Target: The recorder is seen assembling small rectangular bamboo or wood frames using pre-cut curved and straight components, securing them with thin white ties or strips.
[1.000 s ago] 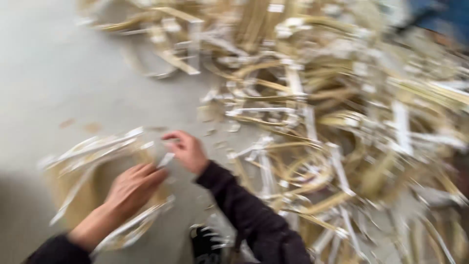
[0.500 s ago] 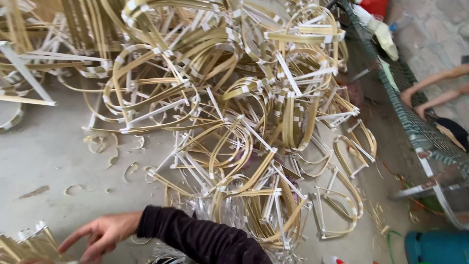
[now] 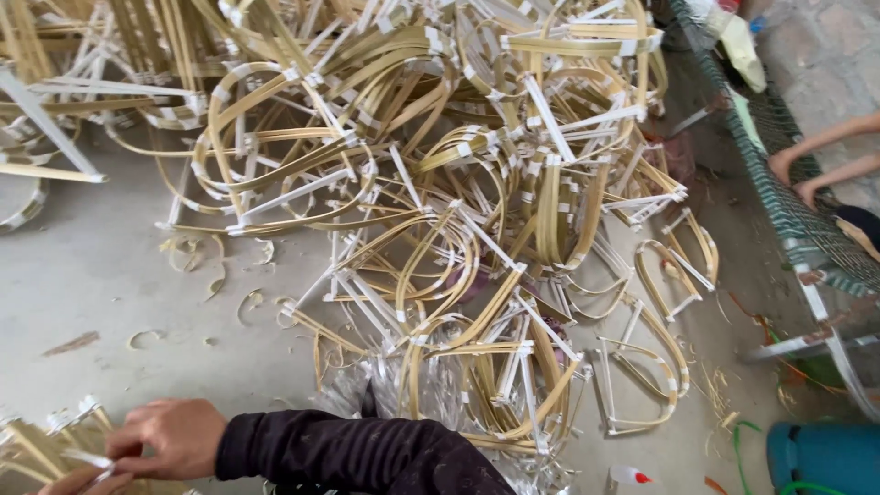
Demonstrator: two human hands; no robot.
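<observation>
My right hand (image 3: 170, 438) sits at about seven o'clock in the view, fingers curled and pinching a thin white strip (image 3: 87, 458) against a small bundle of bamboo frames (image 3: 41, 445) that lies at the bottom left corner. My black sleeve (image 3: 357, 454) runs from it towards six o'clock. Of my left hand (image 3: 64, 481) I see only a sliver at the very bottom edge, just below the bundle; I cannot tell whether it is closed or spread.

From nine o'clock round to two o'clock, a big loose pile of bent bamboo frames (image 3: 431, 202) covers the grey concrete floor (image 3: 101, 275), each frame bound with white tape at its corners. Curled shavings (image 3: 197, 257) lie scattered on the floor at nine o'clock, near the pile's edge. At three o'clock another person's bare forearms (image 3: 825, 156) rest beyond a green mesh fence (image 3: 779, 174). A teal container (image 3: 825, 454) stands at the four o'clock corner.
</observation>
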